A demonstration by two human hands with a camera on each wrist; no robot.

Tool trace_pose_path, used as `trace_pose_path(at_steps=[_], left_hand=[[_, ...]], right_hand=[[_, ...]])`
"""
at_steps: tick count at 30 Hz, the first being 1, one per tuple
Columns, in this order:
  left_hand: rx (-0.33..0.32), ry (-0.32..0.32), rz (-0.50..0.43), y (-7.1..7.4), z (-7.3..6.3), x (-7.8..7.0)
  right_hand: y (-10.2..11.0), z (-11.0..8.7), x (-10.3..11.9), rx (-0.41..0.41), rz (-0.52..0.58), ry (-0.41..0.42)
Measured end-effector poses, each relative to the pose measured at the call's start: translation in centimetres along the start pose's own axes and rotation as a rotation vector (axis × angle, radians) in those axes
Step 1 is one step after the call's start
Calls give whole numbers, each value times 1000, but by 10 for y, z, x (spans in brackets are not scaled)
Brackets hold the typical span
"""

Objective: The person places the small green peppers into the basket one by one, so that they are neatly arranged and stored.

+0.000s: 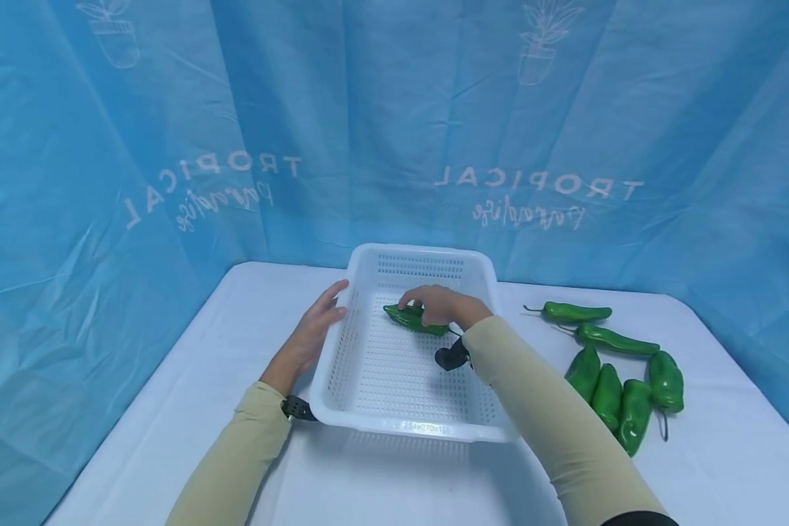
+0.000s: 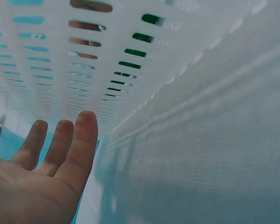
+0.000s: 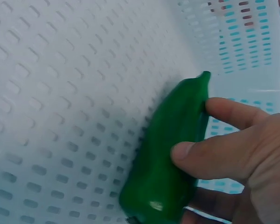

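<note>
A white perforated plastic basket (image 1: 355,416) stands on the table. Inside it, my right hand (image 1: 434,303) holds a green pepper (image 1: 397,315) between thumb and fingers. The right wrist view shows the thumb on the side of this pepper (image 3: 158,154), which lies close to the basket's holed floor. Along the basket's left side, my left hand (image 1: 310,332) has its fingertips at the rim. Its fingers (image 2: 81,144) look spread and nearly straight beside the holed wall in the left wrist view. Through the slots there, patches of green show.
To the right of the basket, several green peppers (image 1: 608,394) lie on the white table cover (image 1: 171,438). Two more peppers, one of them a slim pepper (image 1: 575,313), lie behind that group. A blue printed curtain (image 1: 394,131) hangs around the table's back and sides.
</note>
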State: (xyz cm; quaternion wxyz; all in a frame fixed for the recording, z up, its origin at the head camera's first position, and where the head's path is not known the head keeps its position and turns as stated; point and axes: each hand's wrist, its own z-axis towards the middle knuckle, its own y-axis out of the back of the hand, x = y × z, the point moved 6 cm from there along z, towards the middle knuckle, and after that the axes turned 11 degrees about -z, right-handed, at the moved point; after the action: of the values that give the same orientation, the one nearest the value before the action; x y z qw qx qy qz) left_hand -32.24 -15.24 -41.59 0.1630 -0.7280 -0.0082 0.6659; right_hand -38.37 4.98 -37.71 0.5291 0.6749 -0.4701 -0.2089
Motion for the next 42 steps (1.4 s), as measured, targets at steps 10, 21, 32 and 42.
trace_pose_path(at_steps=[10,21,32,42], left_hand=[[2,3,-15,0,0,2],[24,-3,-39,-2,-1,1],[34,-19,-17,-3,-2,-1],[47,-22,-33,-3,-2,0]], right_hand=[[-6,5,-3,9,-21,-7],[-3,0,0,1,-24,-16],[-5,-8,8,50,-42,36],[-9,-15,15,117,-75,71]])
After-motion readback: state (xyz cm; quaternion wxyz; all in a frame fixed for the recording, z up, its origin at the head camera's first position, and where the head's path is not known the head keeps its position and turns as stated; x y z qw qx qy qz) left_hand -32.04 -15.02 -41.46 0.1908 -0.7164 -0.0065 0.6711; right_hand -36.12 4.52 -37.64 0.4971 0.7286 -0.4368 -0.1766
